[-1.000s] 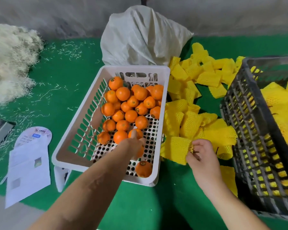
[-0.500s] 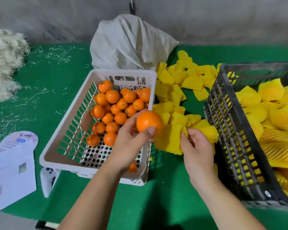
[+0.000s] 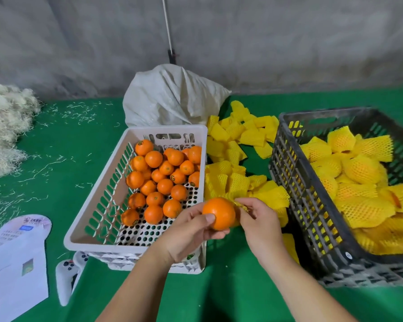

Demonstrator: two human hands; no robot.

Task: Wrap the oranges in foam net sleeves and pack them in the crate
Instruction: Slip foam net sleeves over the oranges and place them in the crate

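My left hand (image 3: 186, 235) grips an orange (image 3: 219, 213) above the white basket's (image 3: 89, 219) corner, while my right hand (image 3: 258, 219) pinches a yellow sleeve (image 3: 241, 205) against it.

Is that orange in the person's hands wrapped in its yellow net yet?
Not yet. The orange in the left hand is bare; the right hand pinches a foam net sleeve beside it.

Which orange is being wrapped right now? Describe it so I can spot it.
Start at the white basket of bare oranges, then look just past its near right corner. There the left hand grips one orange, raised off the green table, against a yellow sleeve pinched by the right hand.
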